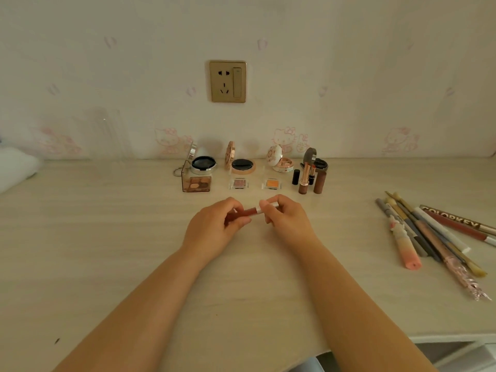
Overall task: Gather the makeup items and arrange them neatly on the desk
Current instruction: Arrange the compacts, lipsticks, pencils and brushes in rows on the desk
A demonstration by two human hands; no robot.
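A: What is the biggest thing here?

B: The pale wood-grain worktop, running under both forearms and out to every side of the hands.

A: And the largest group on it?

B: Well off to the right of the right hand, a loose heap of long pencils, brushes and slim tubes, lying crossed over one another.

A: What sits beyond the hands?

B: A row against the wall. From left: a silver round compact with its lid up, a rose-gold round compact, a white patterned round compact and a small dark grey compact. Nearer the hands, in front of those, a clear brown eyeshadow palette, a small clear pan of pink shadow and one of orange shadow. Beyond the right hand stands a cluster of upright lipsticks and brown tubes.

A: Now the hands themselves?

B: The left hand is curled round the dark red body of a slim lip-gloss tube. The right hand pinches its silver-white cap end between fingertips and thumb.

A: Where is that tube?

B: Lying level between the two hands, raised just above the worktop, in front of the pink pan.
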